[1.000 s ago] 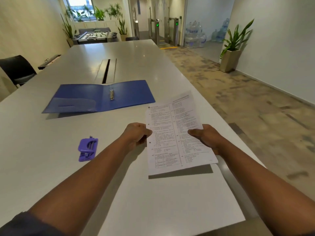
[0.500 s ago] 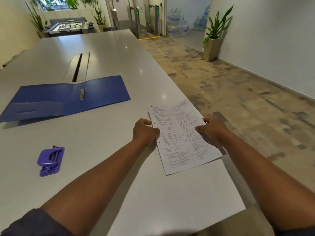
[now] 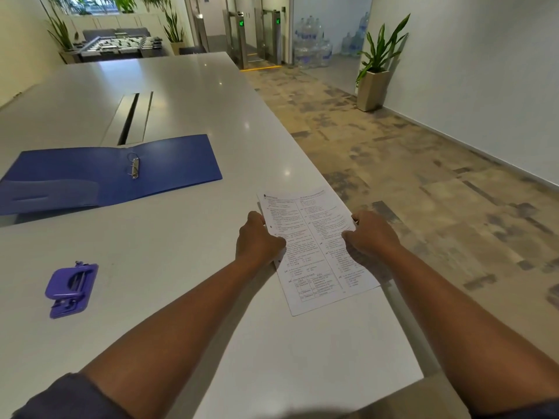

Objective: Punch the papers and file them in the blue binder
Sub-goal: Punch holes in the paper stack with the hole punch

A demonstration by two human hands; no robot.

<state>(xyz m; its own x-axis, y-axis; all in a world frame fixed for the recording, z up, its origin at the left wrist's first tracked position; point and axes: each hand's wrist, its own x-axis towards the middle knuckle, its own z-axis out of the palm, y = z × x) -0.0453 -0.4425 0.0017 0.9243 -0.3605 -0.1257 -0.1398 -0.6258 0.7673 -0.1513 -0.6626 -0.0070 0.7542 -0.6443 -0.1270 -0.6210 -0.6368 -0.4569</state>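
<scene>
Printed papers (image 3: 314, 246) lie near the right edge of the white table (image 3: 187, 95), with small punched holes along their left margin. My left hand (image 3: 257, 237) grips the papers' left edge and my right hand (image 3: 372, 234) grips their right edge. The blue binder (image 3: 90, 176) lies open flat at the left, its metal rings (image 3: 134, 167) standing in the middle. A purple hole punch (image 3: 72, 289) sits on the table to the left of my left forearm.
A long cable slot (image 3: 130, 119) runs down the table behind the binder. The table's right edge drops to a patterned floor. A potted plant (image 3: 376, 71), water bottles (image 3: 311, 52) and entry gates (image 3: 257, 34) stand far off.
The papers were held up off the table and have come down flat near its right edge. Both hands still hold them. The view has swung right.
</scene>
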